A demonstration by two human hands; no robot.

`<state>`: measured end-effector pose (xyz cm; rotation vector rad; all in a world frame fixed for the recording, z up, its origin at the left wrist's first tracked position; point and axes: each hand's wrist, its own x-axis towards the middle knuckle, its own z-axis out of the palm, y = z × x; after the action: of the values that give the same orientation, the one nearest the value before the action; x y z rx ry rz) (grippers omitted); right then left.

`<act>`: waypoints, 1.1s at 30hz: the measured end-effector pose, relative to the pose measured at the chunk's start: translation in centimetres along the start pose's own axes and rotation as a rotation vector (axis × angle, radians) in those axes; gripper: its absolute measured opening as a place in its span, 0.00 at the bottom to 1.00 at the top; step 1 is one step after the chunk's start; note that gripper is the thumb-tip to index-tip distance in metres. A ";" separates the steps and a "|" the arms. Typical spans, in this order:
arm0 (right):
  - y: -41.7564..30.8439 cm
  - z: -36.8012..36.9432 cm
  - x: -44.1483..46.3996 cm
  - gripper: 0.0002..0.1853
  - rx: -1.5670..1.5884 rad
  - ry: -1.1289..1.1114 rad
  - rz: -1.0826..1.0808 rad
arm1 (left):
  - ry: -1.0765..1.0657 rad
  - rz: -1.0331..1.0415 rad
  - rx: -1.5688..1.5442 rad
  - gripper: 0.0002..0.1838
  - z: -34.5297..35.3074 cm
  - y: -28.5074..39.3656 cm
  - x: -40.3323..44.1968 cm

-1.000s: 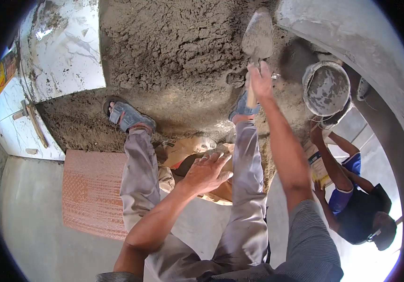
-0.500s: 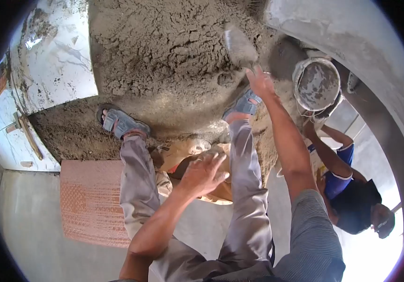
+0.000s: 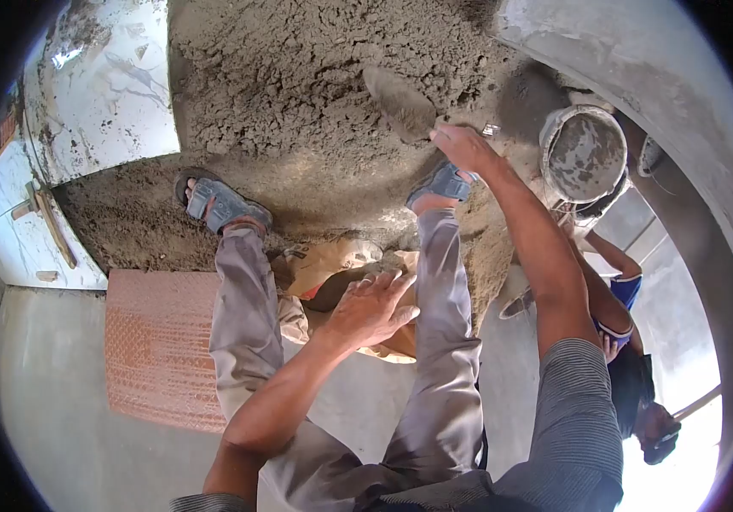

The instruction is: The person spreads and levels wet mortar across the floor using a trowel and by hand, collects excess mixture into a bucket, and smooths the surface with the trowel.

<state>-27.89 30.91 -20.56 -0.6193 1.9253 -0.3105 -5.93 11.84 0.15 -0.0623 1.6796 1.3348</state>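
Note:
A mortar-coated trowel [image 3: 399, 102] rests its blade on the rough, crumbly mortar bed [image 3: 298, 85]. Its handle is wrapped by the fingers of my right hand [image 3: 467, 150], just past the toes of my right sandal [image 3: 441, 185]. Between my knees, my left hand [image 3: 370, 309] hovers with fingers spread and thumb apart, holding nothing. Beneath that hand lies a crumpled brown paper sack [image 3: 328, 260], partly hidden by it.
Large white marbled tiles [image 3: 102, 94] lie at upper left, with a wooden-handled tool [image 3: 55, 226] on one. A reddish textured tile [image 3: 162, 350] is below. At right, a mortar-smeared bucket [image 3: 586, 158] stands beside a grey curved wall [image 3: 639, 68]; a co-worker [image 3: 631, 375] is close by.
The trowel and my right hand have moved slightly left and down over the mortar. The co-worker's body has shifted lower. My left hand stays nearly in place.

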 end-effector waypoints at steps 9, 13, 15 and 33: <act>-4.7 -0.1 -2.5 0.20 -0.156 -0.006 0.168 | 0.025 0.005 0.047 0.31 1.3 -0.5 -0.1; -10.0 5.2 -0.8 0.20 -0.260 -0.090 0.115 | -0.002 0.022 0.063 0.31 2.1 -0.3 0.4; -11.5 6.4 -0.6 0.21 -0.283 -0.053 0.143 | 0.012 0.044 0.082 0.31 1.9 -0.1 0.9; 2.7 -4.1 4.1 0.16 -0.502 -0.016 -0.214 | 0.125 0.083 0.117 0.30 2.4 -0.4 0.1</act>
<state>-33.69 30.66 -23.20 -1.1573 1.9321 0.0532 -4.22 13.61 -0.13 -0.0079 1.8805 1.3134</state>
